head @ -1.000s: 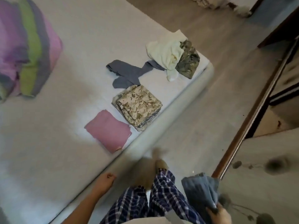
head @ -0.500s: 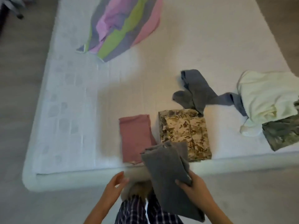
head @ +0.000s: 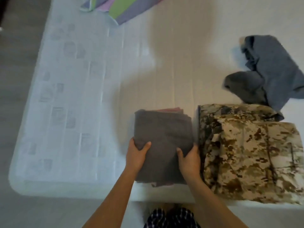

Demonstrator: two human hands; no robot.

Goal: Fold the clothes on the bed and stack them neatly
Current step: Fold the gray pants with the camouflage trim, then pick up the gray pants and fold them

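A folded grey cloth lies on top of the folded pink cloth, of which only thin edges show, near the front edge of the white mattress. My left hand grips the grey cloth's left side, thumb on top. On its right side, my right hand grips it the same way. A folded desert-camouflage garment lies right beside this stack. Behind that, an unfolded blue-grey garment lies crumpled.
A striped purple, green and pink blanket lies at the far end of the mattress. The floor runs along the mattress's left side and in front of it. My checked trousers show at the bottom edge.
I turned to face the bed and leaned in. The grey cloth, carried first in my right hand alone, came down onto the pink cloth, and my left hand took hold of it too.
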